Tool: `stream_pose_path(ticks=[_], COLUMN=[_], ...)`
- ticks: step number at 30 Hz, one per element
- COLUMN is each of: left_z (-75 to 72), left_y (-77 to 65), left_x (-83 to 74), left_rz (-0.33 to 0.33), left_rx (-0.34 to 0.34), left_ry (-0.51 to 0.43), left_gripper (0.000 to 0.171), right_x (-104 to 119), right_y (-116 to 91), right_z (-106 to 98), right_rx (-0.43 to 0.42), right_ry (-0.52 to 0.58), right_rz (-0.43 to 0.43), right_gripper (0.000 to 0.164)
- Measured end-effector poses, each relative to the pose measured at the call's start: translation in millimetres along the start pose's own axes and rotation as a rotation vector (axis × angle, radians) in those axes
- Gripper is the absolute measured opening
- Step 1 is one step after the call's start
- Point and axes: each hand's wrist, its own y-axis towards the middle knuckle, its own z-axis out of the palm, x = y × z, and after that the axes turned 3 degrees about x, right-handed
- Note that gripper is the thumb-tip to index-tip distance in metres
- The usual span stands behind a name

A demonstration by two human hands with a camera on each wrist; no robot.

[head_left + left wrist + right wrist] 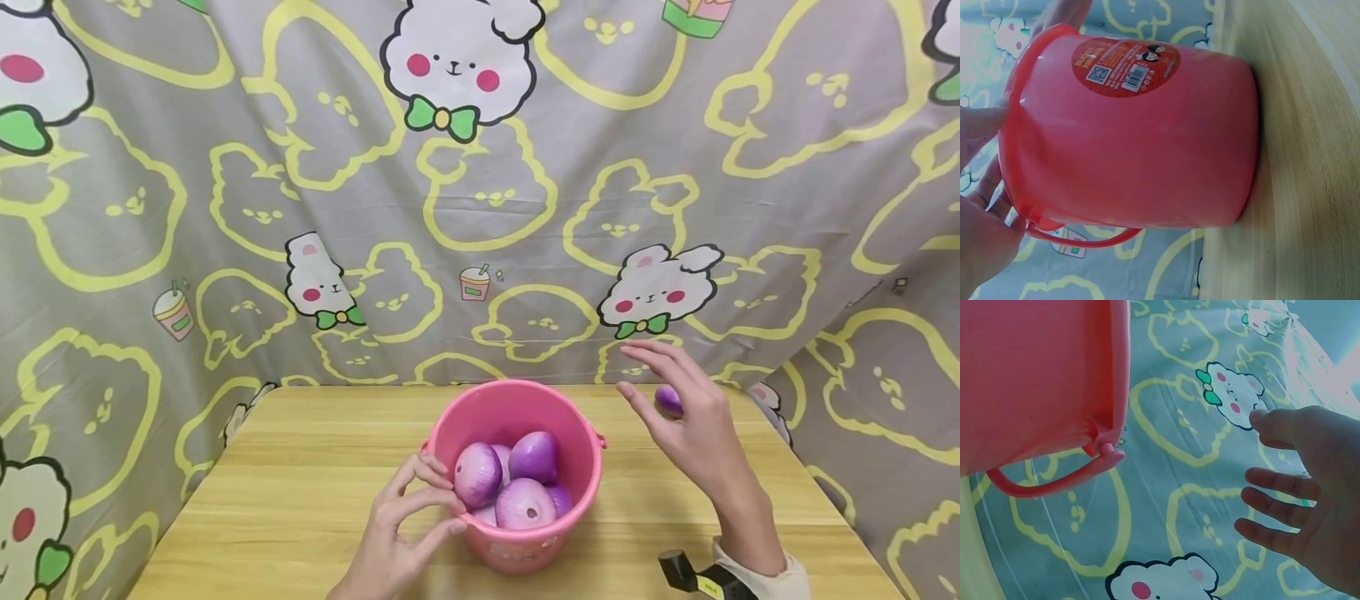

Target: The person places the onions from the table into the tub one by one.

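A pink bucket [517,550] stands upright on the table, its mouth facing up in the head view. Inside lie several purple onions [534,457], smooth and glossy. My left hand [408,517] holds the bucket's near left rim, thumb and fingertips right at the edge. In the left wrist view the bucket's side [1129,144] fills the middle, with a round red label [1125,67]. My right hand [693,425] is raised right of the bucket, fingers apart and holding nothing. Partly hidden behind it, another purple onion [669,401] rests on the table.
The wood-grain table [300,483] ends at a patterned curtain [495,217] along its back and sides. The bucket's handle [1054,484] hangs down at its side. A black wrist device [708,577] sits at my right sleeve.
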Motion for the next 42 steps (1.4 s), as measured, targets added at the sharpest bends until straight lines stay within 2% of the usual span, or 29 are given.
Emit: stream_pose_path(ticks=[6,16,23,34,42], left_z=[-2.0,-2.6,-1.7,-1.0,-0.8], left_y=[-0.3,0.3,0.0,1.0,0.8], left_x=[-0.8,-0.9,-2.0,-1.5,-0.9], left_rz=[0.011,0.023,0.003,-0.008,-0.018], left_rx=[-0.003,-0.003,0.003,0.005,0.01], left_ry=[-0.004,-0.019,-0.02,-0.012,-0.002], left_gripper=[0.013,0.014,0.015,0.015,0.016], right_x=[-4.9,-10.4,-16.6,-31.5,-44.8], right_y=[0.6,-3.4,-6.3,-6.8,-11.6], right_z=[-1.2,-8.0,-11.5,-14.9,-16.0], right_rx=[-0.024,-0.008,0.001,-0.053,-0.074], right_ry=[-0.009,-0.053,-0.084,-0.108,-0.137], right_rz=[-0.008,0.061,0.101,0.076,0.117], right_gripper=[0.058,0.053,0.053,0.055,0.052])
